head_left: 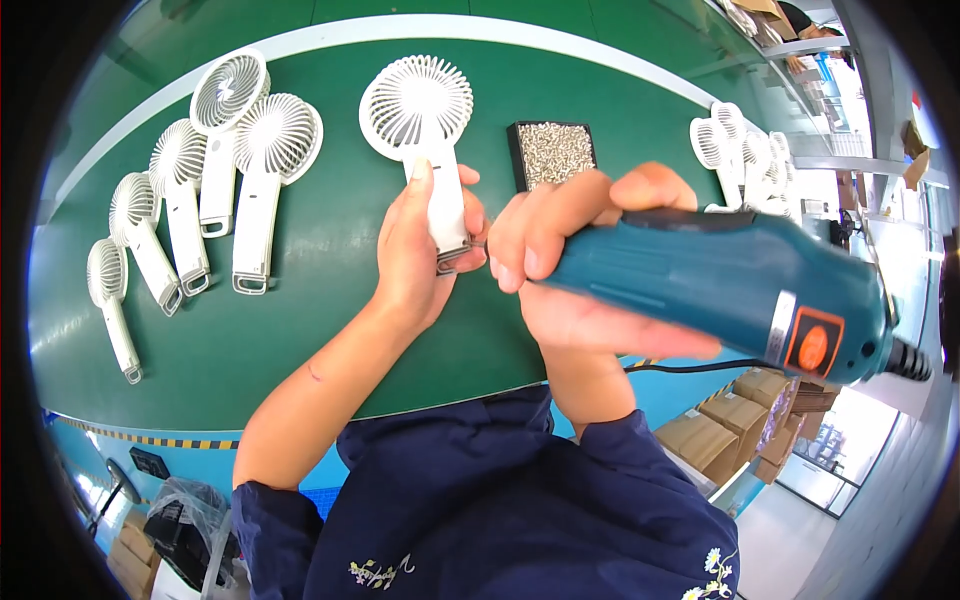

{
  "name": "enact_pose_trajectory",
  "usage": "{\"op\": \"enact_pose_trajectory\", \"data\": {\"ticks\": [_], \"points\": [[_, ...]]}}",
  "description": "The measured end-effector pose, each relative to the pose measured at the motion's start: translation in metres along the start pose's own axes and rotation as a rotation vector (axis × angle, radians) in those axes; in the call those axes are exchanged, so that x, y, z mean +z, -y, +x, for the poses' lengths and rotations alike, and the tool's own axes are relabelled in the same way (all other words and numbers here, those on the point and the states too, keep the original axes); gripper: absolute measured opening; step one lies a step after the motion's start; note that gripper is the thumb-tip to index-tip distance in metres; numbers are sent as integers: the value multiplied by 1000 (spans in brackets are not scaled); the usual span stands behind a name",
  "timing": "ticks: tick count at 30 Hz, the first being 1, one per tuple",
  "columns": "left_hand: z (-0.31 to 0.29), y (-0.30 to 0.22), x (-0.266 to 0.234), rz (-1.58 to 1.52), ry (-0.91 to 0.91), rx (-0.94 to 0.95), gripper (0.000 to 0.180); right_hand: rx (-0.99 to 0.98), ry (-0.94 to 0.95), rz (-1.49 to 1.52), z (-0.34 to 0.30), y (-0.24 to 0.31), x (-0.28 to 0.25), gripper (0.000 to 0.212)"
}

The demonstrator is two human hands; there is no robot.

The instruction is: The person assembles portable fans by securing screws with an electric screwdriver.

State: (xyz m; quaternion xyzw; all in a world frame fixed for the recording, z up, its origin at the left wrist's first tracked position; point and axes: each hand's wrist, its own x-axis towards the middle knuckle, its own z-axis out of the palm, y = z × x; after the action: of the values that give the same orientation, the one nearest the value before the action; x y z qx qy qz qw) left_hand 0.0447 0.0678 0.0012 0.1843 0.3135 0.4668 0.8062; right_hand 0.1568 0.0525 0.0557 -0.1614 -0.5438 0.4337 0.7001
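Observation:
A white handheld fan [446,205] lies in my left hand [408,240], its round slatted head pointing away from me. The thumb rests along the fan's handle and the fingers curl round its far side. My right hand [560,230] is wrapped round a teal electric screwdriver [690,280], held sideways with its cord end to the right. The tool's thin bit reaches the lower end of the fan's handle, near a small metal loop. My right fingers partly cover the tool's front end, so exact contact with a screw cannot be made out.
Behind my right hand sits a black tray [516,160] of small metal screws. Several white fans [258,220] lie on the green table [320,340] at the left. More fans [730,140] stand at the far right. A black cord [690,368] runs along the table's near edge. Cardboard boxes [700,440] are below right.

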Motion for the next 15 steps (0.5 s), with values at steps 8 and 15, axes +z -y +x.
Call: {"op": "enact_pose_trajectory", "data": {"ticks": [8, 15], "points": [[1, 5, -12, -54, 30, 78, 41, 55, -313, 128, -14, 16, -4, 87], [-27, -6, 5, 120, 148, 331, 38, 633, -514, -226, -72, 36, 33, 40]]}}
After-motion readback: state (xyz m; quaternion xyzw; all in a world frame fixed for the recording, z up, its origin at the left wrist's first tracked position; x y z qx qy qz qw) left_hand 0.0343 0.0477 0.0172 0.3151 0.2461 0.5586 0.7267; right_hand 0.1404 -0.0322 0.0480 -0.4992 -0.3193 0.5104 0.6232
